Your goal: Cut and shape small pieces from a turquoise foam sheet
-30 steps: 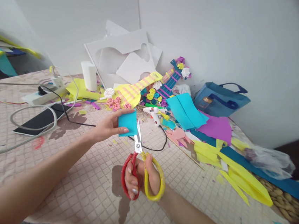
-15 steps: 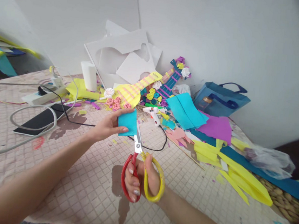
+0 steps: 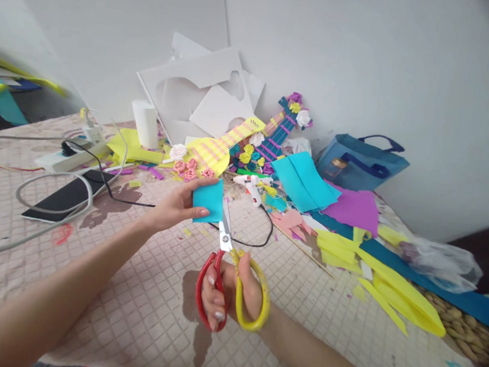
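Note:
My left hand (image 3: 181,204) pinches a small turquoise piece of paper (image 3: 208,200) between thumb and fingers, holding it up over the table. In my right hand (image 3: 234,292) is a pair of scissors (image 3: 225,240) with one red and one yellow handle, my fingers passing through the loops. The blades point away from me, slightly parted, along the right edge of the turquoise piece. Whether that edge lies between the blades I cannot tell. Just beyond, a white glue gun (image 3: 252,190) lies on the table.
A yellow paper guitar (image 3: 212,154) and a blue one (image 3: 277,137) lean at the back. Turquoise sheets (image 3: 305,181), a purple sheet (image 3: 354,211) and yellow strips (image 3: 402,291) lie right. A power strip (image 3: 72,155), cables and a black tablet-like slab (image 3: 70,198) occupy the left.
The scissors' handles have spread slightly, the red one shifting a little left. My left hand and the turquoise piece stay almost still.

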`<state>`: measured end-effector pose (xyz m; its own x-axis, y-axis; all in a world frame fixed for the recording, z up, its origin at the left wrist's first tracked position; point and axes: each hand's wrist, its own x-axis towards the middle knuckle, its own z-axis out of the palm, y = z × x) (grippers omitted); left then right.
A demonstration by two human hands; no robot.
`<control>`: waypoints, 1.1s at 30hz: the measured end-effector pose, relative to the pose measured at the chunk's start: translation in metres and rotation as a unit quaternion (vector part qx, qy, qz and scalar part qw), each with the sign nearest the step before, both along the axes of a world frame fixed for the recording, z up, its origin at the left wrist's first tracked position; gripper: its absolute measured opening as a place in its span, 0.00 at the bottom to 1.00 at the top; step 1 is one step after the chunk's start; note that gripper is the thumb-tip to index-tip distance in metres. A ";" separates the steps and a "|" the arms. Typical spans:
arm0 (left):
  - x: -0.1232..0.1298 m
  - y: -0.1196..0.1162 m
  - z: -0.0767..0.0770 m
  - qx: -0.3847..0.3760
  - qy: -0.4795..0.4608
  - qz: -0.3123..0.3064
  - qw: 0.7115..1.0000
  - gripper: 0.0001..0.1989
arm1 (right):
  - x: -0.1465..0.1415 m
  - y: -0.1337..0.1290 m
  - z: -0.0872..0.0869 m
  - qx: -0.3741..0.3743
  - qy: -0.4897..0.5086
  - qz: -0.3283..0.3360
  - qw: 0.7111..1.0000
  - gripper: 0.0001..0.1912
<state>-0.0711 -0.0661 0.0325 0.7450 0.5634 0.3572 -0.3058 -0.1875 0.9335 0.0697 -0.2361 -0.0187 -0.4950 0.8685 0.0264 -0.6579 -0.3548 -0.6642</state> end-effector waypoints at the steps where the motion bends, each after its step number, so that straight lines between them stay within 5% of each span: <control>1: 0.000 -0.001 0.000 0.000 0.004 -0.003 1.000 0.31 | 0.001 0.000 0.000 -0.001 -0.003 0.000 1.000 0.39; 33: 0.003 -0.004 0.000 0.004 0.028 -0.024 0.999 0.32 | 0.002 0.001 0.001 -0.012 -0.006 -0.040 0.999 0.37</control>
<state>-0.0682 -0.0706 0.0325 0.7903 0.5238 0.3178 -0.2612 -0.1812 0.9481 0.0716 -0.2348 -0.0173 -0.4244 0.9055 -0.0012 -0.6763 -0.3179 -0.6645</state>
